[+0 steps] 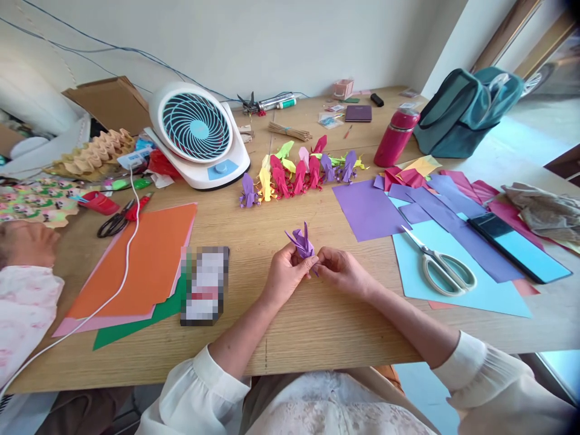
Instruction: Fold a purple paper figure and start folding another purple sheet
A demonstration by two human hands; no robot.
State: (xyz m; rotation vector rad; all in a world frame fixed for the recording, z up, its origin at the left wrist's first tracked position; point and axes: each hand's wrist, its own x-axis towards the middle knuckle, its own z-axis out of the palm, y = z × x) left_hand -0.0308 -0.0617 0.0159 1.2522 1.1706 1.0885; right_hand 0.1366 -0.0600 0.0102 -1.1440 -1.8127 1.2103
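Above the table (254, 329) in the head view, the left hand (287, 273) pinches the purple figure (303, 241) at its base; the right hand (341, 270) has thumb and fingertips pressed together on its lower end. Folded paper should handle as light, crisp, easily crushed; hold the layered base, not the thin upper tips

The only view looks from the person's head, facing forward and steeply down across the wooden table (326, 338). It is near enough that the left hand (287, 272) and right hand (342, 272) sit close to mid-picture, with the person's own clothing (339, 408) along the bottom edge. The pale wall (290, 45) beyond the table closes off the top.
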